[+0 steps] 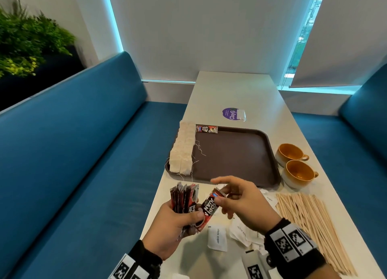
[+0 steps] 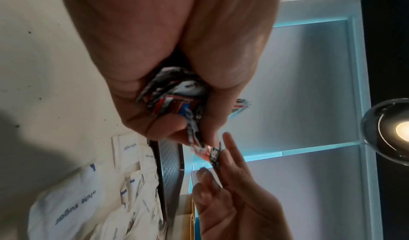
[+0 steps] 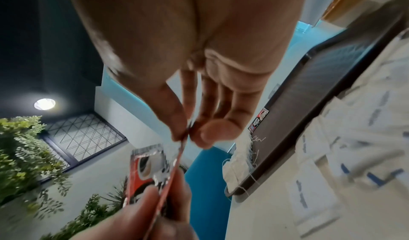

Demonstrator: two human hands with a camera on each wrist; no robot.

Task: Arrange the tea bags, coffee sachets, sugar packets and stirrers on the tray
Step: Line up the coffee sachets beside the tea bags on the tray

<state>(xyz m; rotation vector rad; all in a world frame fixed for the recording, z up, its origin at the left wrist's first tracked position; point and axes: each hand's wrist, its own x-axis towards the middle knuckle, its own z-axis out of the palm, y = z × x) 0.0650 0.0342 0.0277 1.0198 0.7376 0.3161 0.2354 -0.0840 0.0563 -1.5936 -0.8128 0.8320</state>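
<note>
My left hand [image 1: 180, 218] grips a bunch of red and black coffee sachets [image 1: 182, 199] over the table's near left edge. My right hand [image 1: 234, 197] pinches the top end of one coffee sachet [image 1: 210, 208] from that bunch; my left thumb still lies on its lower part. In the right wrist view the pinched sachet [image 3: 177, 163] shows edge-on. The brown tray [image 1: 234, 153] lies beyond, with white tea bags [image 1: 183, 151] lined along its left side and one coffee sachet [image 1: 207, 129] at its far left corner. White sugar packets [image 1: 217, 238] and wooden stirrers [image 1: 310, 222] lie on the table.
Two yellow cups [image 1: 293, 165] stand right of the tray. A purple sticker [image 1: 231, 114] is on the white table [image 1: 240, 90] further back. Blue benches [image 1: 73, 153] flank the table, and a plant [image 1: 25, 44] is at far left.
</note>
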